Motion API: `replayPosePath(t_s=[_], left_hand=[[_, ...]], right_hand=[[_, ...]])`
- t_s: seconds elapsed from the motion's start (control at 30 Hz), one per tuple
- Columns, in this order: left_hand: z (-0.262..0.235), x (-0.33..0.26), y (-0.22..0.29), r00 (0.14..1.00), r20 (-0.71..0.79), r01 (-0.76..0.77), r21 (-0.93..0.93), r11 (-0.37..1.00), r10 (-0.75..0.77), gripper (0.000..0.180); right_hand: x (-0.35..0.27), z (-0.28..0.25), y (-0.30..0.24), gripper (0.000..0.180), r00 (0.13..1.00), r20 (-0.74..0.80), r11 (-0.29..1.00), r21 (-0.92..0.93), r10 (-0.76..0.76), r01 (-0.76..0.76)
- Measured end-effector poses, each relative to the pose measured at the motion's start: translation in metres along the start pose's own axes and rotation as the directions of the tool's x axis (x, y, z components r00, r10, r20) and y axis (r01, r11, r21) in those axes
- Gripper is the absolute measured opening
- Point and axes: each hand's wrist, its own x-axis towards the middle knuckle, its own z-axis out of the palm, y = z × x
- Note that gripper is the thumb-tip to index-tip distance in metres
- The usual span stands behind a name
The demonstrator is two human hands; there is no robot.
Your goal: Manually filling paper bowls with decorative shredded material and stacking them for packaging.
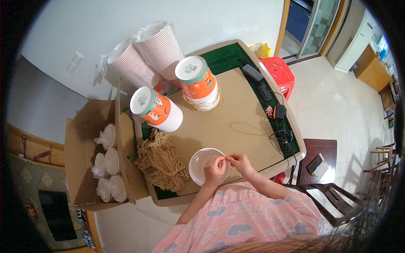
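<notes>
Over the near edge of the table, my left hand (214, 171) and my right hand (239, 163) meet with fingertips pinched together. A thin strand of twine appears to run between them, though the fingers hide most of it. Just under my left hand stands a white paper tub (196, 165), its open mouth facing up. To its left lies a big loose bundle of tan twine (162, 162). Farther back, two upside-down stacks of orange-and-white paper tubs stand: one nearer (158, 110), the other (198, 86) with twine loops around its base.
Tall plastic-wrapped tub stacks (158, 50) lean by the wall. On the left, an open cardboard box (90, 164) holds more wrapped tubs. Black adapters and cables (279, 113) lie along the table's right side. A red stool (278, 74) and a dark chair (333, 202) stand beyond.
</notes>
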Motion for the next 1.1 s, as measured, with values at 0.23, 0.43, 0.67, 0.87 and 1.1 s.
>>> replayPosePath(t_s=[0.23,0.43,0.67,0.87,1.1], left_hand=[[-0.011,0.002,-0.025,0.921,0.191,0.39,-0.424,0.818,-0.34,0.007],[-0.01,0.003,-0.021,0.902,0.213,0.43,-0.53,0.731,-0.376,0.011],[-0.008,0.001,-0.031,0.89,0.325,0.439,-0.424,0.792,-0.319,0.016],[-0.017,0.008,-0.013,0.932,0.259,0.333,-0.326,0.885,-0.255,0.014],[-0.011,0.006,-0.002,0.958,0.197,0.239,-0.151,0.959,-0.208,0.012]], right_hand=[[-0.009,0.007,-0.002,0.011,0.922,0.031,0.844,-0.39,-0.386,0.367],[-0.009,0.009,-0.004,0.007,0.881,0.041,0.708,-0.578,-0.471,0.405],[-0.006,0.009,0.0,0.007,0.827,0.063,0.629,-0.618,-0.558,0.472],[-0.008,0.01,-0.003,0.006,0.804,0.105,0.52,-0.712,-0.586,0.472],[-0.006,0.011,0.0,0.006,0.807,0.098,0.507,-0.732,-0.583,0.455]])
